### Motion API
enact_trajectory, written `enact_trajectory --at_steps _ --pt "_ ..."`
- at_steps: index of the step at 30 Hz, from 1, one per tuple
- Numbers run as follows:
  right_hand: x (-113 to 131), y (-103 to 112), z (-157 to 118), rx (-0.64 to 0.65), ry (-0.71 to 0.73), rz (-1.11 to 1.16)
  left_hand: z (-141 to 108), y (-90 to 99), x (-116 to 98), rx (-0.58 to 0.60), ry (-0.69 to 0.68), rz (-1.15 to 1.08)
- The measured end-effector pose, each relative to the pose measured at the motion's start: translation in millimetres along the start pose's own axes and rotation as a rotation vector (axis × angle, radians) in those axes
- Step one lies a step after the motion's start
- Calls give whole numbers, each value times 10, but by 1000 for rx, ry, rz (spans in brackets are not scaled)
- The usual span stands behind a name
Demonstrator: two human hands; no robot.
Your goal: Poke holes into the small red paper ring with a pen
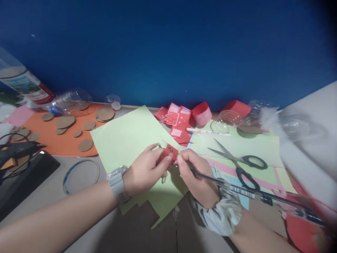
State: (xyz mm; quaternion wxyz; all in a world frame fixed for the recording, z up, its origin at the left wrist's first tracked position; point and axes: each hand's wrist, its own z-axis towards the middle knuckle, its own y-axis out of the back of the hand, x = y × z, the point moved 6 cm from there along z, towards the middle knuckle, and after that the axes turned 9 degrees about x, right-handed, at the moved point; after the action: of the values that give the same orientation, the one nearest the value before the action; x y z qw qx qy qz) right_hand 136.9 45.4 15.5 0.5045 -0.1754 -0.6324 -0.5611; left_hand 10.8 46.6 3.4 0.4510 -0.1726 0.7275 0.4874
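Note:
My left hand (pixel 147 168), with a grey watch on its wrist, is closed round a small red paper figure (pixel 173 150). A dark round eye shows on the figure, and pale green bits stick out around it. In my right hand (pixel 197 172) is a slim black pen (pixel 218 181) with a barcode label, its back end slanting away to the lower right. The pen's tip is at the figure's lower edge; whether it touches is hard to see. Beneath both hands lies a light green paper sheet (pixel 126 137) with a cut, jagged lower edge.
Open scissors (pixel 235 158) and a white marker (pixel 207 132) lie on coloured papers to the right. Red paper rings (pixel 202 113) and plastic bottle pieces line the blue wall (pixel 168 52). Cardboard discs (pixel 65 121) rest on orange paper at left, near a tape roll (pixel 81 176) and a phone (pixel 34 179).

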Motion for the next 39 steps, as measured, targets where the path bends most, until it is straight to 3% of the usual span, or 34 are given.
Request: enact_trajectory --at_steps 24,28,33,39 --pt "6 -10 -7 2 0 -10 5 -4 17 0 5 -20" --pt "23 -36 1 49 28 0 7 -3 12 -6 -1 -20" --pt "8 -2 -10 3 1 -4 1 -5 17 -8 1 -16" --pt "34 -54 -10 65 27 -20 -4 -4 22 -4 -16 -5"
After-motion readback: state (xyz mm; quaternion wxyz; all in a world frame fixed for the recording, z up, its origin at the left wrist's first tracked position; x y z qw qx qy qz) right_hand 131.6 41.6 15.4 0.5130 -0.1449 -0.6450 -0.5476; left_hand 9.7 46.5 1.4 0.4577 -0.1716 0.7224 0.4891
